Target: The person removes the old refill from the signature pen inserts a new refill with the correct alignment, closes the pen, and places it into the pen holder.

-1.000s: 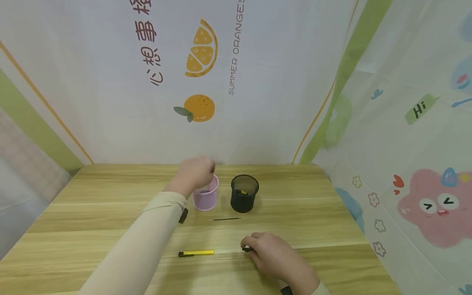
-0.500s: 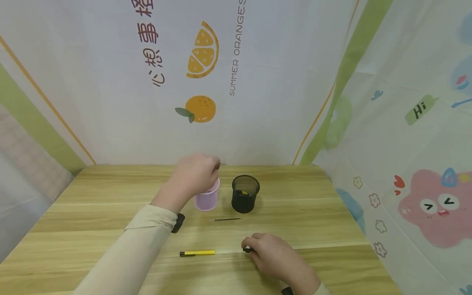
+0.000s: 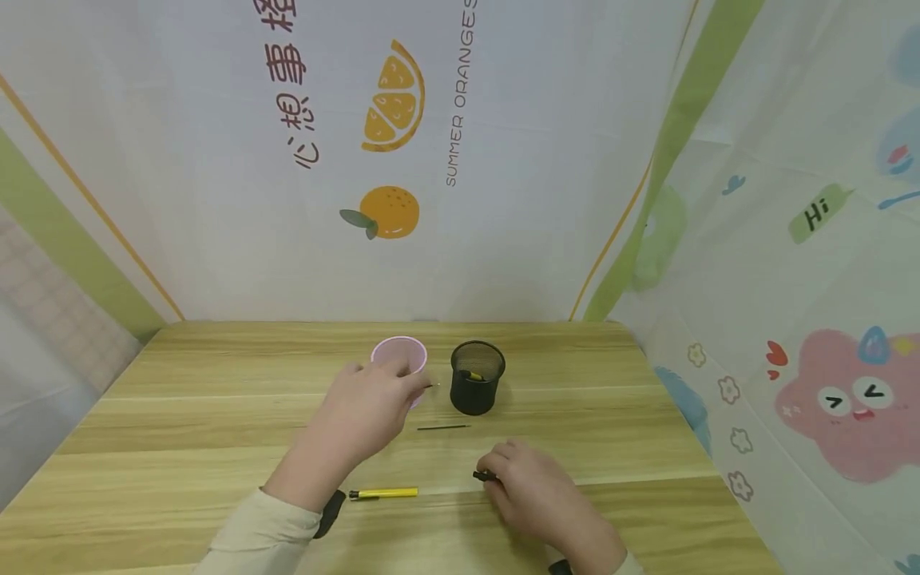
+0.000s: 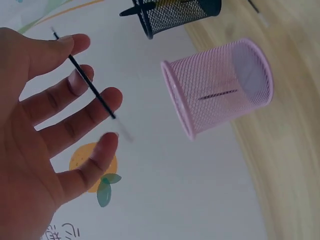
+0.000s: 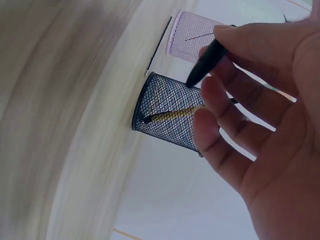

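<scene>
My left hand (image 3: 374,407) is in front of the pink mesh pen holder (image 4: 215,85) in the head view, partly covering it. In the left wrist view it pinches a thin dark pen refill (image 4: 92,87) between thumb and fingers, one end clear. Another thin dark stick (image 4: 217,94) shows through the pink mesh. Just over the table at front right, my right hand (image 3: 535,495) pinches a short black tapered pen-like piece (image 5: 207,62); its upper part is hidden by the thumb. Beyond that hand stands the black mesh pen holder (image 3: 473,398).
A yellow pen (image 3: 388,493) with a black end lies on the wooden table (image 3: 611,439), between the forearms. Another thin dark refill (image 3: 443,427) lies before the holders. Inside the black holder rests a yellow-and-black pen (image 5: 172,114). A printed cloth (image 3: 517,239) hangs behind.
My left hand has come back toward me and lower from above the pink holder, with the refill now visible in its fingers. The right hand has risen slightly, still pinching the black piece.
</scene>
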Motion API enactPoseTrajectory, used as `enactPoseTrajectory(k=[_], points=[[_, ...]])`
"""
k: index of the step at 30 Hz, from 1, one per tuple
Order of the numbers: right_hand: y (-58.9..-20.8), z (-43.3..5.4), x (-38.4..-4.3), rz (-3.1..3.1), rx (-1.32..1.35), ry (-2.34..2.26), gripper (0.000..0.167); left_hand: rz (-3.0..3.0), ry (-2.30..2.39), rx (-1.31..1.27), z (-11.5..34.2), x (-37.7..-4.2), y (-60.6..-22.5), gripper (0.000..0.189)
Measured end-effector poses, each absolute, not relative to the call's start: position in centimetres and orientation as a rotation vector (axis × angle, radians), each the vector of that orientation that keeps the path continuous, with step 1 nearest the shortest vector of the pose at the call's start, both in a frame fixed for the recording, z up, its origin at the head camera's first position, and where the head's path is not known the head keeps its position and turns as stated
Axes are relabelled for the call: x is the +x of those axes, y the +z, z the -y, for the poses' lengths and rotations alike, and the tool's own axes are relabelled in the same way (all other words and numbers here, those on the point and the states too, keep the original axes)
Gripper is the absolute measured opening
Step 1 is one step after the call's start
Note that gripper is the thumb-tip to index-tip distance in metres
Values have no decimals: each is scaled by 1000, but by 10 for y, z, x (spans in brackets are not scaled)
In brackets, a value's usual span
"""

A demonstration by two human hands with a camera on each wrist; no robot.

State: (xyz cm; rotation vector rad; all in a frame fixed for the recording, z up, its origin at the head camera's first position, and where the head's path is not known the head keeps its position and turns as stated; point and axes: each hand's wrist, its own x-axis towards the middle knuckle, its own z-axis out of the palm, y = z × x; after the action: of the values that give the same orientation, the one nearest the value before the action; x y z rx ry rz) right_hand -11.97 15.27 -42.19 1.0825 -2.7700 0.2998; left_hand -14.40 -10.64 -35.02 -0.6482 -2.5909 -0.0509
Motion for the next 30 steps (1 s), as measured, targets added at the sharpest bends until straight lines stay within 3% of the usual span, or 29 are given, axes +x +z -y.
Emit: enactPoseTrajectory(k=[10, 30], points=[[-415, -145, -121, 2652, 988, 434, 13, 2787, -232, -525, 94, -111, -376, 11], [-411, -137, -122, 2573, 957, 553, 16, 2729, -478, -408, 85, -92, -408, 4]])
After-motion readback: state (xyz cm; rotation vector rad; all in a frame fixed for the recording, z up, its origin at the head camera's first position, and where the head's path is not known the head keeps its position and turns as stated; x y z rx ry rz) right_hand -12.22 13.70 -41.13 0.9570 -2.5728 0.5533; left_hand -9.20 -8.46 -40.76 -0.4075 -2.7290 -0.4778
